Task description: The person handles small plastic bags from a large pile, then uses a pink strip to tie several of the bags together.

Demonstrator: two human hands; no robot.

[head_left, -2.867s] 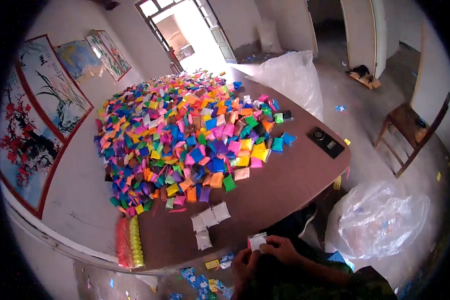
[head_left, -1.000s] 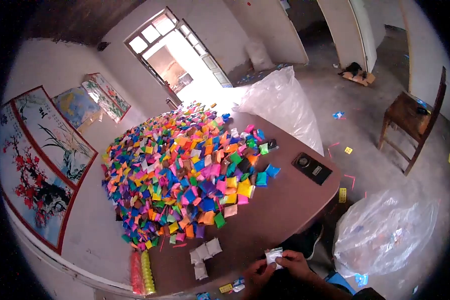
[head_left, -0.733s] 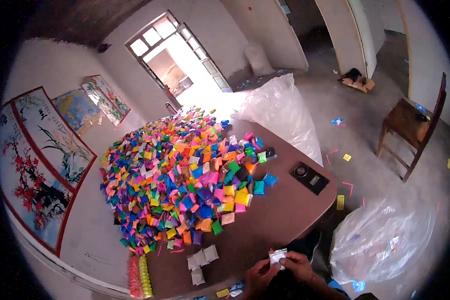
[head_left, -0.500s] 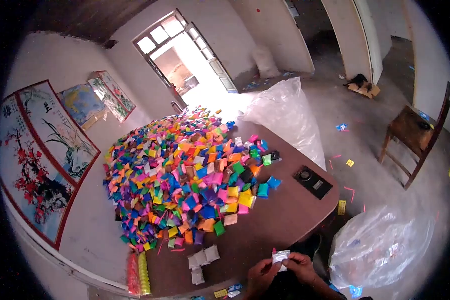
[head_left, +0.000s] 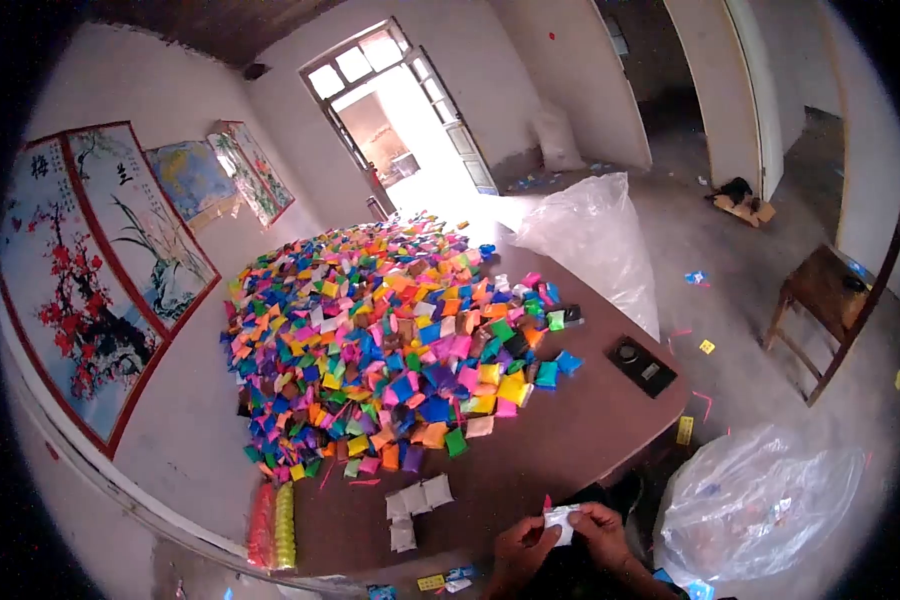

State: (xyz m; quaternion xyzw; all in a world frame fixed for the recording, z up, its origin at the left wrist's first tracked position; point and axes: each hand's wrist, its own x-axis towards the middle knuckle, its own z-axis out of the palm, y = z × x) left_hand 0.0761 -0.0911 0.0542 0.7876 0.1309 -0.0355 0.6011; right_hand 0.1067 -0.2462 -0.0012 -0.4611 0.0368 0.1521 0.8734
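Note:
At the bottom of the view, in front of the table edge, my left hand [head_left: 522, 553] and my right hand [head_left: 600, 527] pinch a small white packet [head_left: 559, 521] between them. Just left of my hands, several more white packets [head_left: 413, 502] lie in a cluster on the brown table [head_left: 570, 440]. Beyond them, a large heap of small coloured packets [head_left: 380, 340] covers most of the tabletop up to the far end.
A small black scale [head_left: 642, 366] sits near the table's right edge. Red and yellow stacked rolls [head_left: 273, 522] lie at the near left corner. Clear plastic bags stand at the right [head_left: 760, 495] and beyond the table [head_left: 595, 240]. A wooden chair [head_left: 835, 295] stands far right.
My hands keep hold of the white packet in much the same place. The view has tilted up and shifted slightly, so more of the wall pictures and doorway shows.

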